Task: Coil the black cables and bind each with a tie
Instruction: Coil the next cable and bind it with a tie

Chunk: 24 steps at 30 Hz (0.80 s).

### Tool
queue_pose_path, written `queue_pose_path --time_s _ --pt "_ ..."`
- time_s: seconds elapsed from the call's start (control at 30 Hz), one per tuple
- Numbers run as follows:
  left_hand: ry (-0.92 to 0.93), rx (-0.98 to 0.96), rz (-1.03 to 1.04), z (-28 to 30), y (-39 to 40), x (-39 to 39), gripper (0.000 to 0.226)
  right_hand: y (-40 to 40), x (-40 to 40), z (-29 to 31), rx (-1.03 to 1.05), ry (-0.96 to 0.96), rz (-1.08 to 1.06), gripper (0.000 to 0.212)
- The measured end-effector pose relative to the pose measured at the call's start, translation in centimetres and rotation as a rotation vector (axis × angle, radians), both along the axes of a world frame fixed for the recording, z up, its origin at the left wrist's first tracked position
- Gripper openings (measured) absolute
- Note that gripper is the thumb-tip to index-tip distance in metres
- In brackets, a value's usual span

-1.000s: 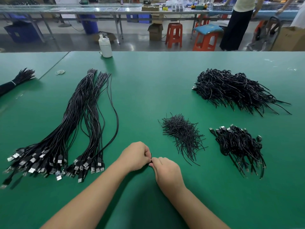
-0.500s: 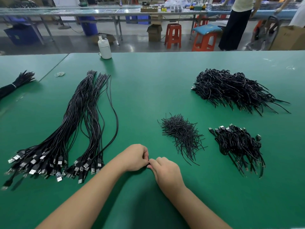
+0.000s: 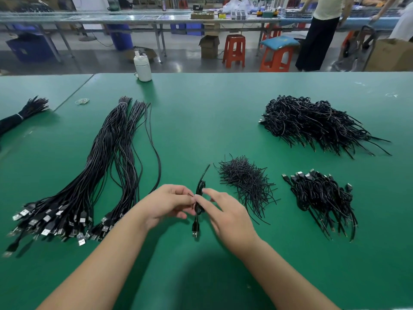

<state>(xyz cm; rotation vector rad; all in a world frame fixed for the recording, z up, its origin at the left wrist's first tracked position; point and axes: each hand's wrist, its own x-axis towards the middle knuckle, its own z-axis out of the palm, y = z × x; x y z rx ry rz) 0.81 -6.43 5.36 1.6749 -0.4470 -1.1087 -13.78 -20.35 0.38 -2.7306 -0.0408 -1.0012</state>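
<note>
Both hands, left hand (image 3: 166,203) and right hand (image 3: 225,214), have fingers clamped on a coiled cable (image 3: 198,203), tie pile (image 3: 244,182) at 2 o'clock.

Matt green table (image 3: 201,121) covering, smooth. Black cables (image 3: 107,166) at nine o'clock have slightly glossy plastic sheaths and shiny metal plugs (image 3: 47,231). White plastic bottle (image 3: 143,68) at twelve o'clock looks smooth.

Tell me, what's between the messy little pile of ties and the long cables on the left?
In the head view, both hands, left hand and right hand, hold one coiled cable there, above bare green table.
</note>
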Motion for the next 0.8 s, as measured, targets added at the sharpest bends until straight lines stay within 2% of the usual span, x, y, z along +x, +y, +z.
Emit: queue_pose_path --time_s 0.13,0.2,0.27,0.37,0.43,0.53,0.67,0.8 --pt "0.179 -0.098 -0.001 0.9 0.1 -0.2 0.005 0.1 0.2 1.6 0.151 0.014 0.061 0.041" --pt "0.198 -0.164 -0.006 1.2 0.4 -0.1 0.006 0.5 0.4 2.3 0.235 0.029 0.049 0.038" --pt "0.154 -0.222 -0.022 1.4 0.6 -0.1 0.010 0.9 0.6 3.0 0.404 0.092 0.041 0.034" --pt "-0.088 -0.221 -0.101 1.6 1.0 -0.4 0.008 1.1 0.9 4.0 0.604 0.181 -0.006 0.016" --pt "-0.304 -0.190 -0.169 1.6 0.9 -0.8 0.004 1.1 1.1 4.2 0.744 0.213 -0.048 0.013" --pt "-0.537 -0.153 -0.163 1.5 0.3 -1.5 0.007 1.2 1.5 4.3 1.061 0.195 -0.057 0.009" --pt "-0.798 -0.134 -0.139 1.1 0.1 -2.1 0.016 0.9 2.1 4.6 1.312 0.236 -0.103 0.022" --pt "-0.997 -0.188 -0.153 0.8 0.0 -3.0 0.017 0.8 2.1 4.9 1.543 0.246 -0.089 0.016"
